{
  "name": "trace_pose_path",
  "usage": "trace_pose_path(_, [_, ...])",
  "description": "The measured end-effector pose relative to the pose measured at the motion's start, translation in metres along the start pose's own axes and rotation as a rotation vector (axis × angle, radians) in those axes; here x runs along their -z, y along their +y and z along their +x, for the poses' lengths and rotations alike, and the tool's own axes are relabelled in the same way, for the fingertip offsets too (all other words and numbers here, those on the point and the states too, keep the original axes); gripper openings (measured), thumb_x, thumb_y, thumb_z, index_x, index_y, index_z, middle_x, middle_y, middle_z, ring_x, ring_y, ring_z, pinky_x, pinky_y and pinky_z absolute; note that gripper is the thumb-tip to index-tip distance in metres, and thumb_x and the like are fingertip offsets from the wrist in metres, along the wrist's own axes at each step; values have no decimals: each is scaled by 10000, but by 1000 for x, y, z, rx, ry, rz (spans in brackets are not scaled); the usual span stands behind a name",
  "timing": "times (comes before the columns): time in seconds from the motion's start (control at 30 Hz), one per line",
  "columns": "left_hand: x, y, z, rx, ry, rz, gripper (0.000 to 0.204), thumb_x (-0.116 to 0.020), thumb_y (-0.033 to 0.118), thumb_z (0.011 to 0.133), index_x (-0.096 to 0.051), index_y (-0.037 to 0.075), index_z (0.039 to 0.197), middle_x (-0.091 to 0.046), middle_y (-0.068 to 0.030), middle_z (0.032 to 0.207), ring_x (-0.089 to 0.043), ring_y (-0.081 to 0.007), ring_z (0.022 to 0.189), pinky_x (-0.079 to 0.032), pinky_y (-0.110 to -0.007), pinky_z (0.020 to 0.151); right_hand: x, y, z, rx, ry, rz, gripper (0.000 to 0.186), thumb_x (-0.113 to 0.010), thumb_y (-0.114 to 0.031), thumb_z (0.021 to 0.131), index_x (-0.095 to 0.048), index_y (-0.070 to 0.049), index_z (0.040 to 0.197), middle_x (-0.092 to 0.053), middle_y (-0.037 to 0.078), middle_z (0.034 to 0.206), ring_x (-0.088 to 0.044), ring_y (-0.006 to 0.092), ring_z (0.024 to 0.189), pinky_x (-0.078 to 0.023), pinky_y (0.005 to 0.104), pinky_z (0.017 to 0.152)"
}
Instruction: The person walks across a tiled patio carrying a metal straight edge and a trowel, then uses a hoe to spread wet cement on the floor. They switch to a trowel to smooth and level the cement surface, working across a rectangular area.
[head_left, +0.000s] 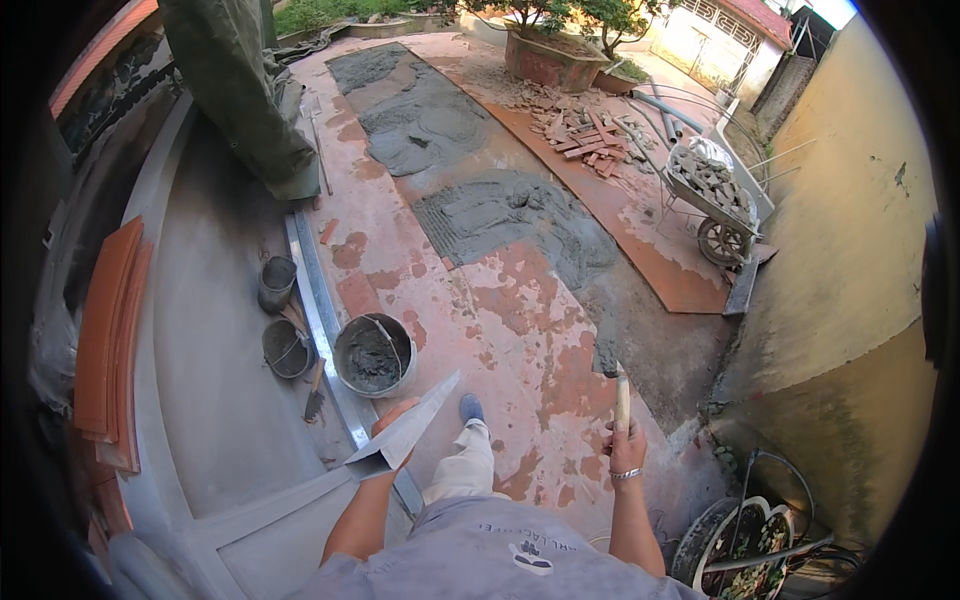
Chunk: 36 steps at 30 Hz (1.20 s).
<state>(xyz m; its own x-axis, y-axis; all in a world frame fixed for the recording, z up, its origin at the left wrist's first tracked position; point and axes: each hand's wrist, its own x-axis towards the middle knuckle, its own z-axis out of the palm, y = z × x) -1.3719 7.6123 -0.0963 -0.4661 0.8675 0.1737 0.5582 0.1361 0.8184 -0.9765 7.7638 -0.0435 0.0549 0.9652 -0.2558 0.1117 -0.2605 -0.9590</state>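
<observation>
My left hand (393, 416) is closed round a hollow grey metal straightedge (415, 425), whose open end tilts toward me; the bar hides part of the fingers. In my right hand (627, 448) is a trowel (622, 400), gripped by its pale wooden handle. Wet grey mortar covers the trowel's blade, which points away from me over the edge of the mortar strip. Spread mortar (510, 215) lies ahead in rough patches. Beside my left hand stands a bucket (402, 386) with mortar inside.
Two smaller buckets (288, 350) and a small brush-like tool (315, 403) sit left of a long metal bar (320, 305). Orange tiles (107, 335) lean at far left. A rubble-filled wheelbarrow (745, 222) stands by the yellow wall (850, 200). Broken tiles (595, 145) lie near a planter (545, 62).
</observation>
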Motion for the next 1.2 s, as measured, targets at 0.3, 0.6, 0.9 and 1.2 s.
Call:
trace_pose_path(0.3, [27, -3, 290, 18, 35, 13, 364, -735, 169, 860, -646, 54, 1193, -690, -86, 1121, -649, -221, 1045, -496, -338, 917, -166, -134, 231, 251, 94, 53, 289, -620, -167, 905, -519, -31, 1139, -622, 43, 886, -553, 75, 586, -479, 225, 478])
trace_pose_path(0.6, [47, -84, 564, 384, 165, -80, 400, -754, 201, 855, -652, 31, 1203, -704, -95, 1101, -646, -180, 1036, -504, -321, 883, -386, -178, 492, -75, -251, -105, 178, -603, -117, 859, -513, -19, 977, -557, 32, 674, -527, 115, 469, -432, 270, 409])
trace_pose_path(0.9, [146, -123, 782, 406, 499, -37, 412, -743, 125, 858, -614, 12, 1233, -668, -110, 1130, -625, -216, 1040, -489, -336, 915, -656, -298, 718, 115, -358, -54, 207, -641, -145, 874, -506, -9, 955, -541, 28, 617, -515, 107, 449, -420, 274, 404])
trace_pose_path(1.2, [217, -315, 1025, 472, 532, -87, 414, -717, 109, 884, -588, 23, 1267, -625, -78, 1188, -581, -181, 1117, -464, -321, 970, -983, -368, 901, 368, -358, -114, 215, -653, -175, 906, -507, -20, 939, -539, 15, 630, -507, 96, 462, -415, 263, 417])
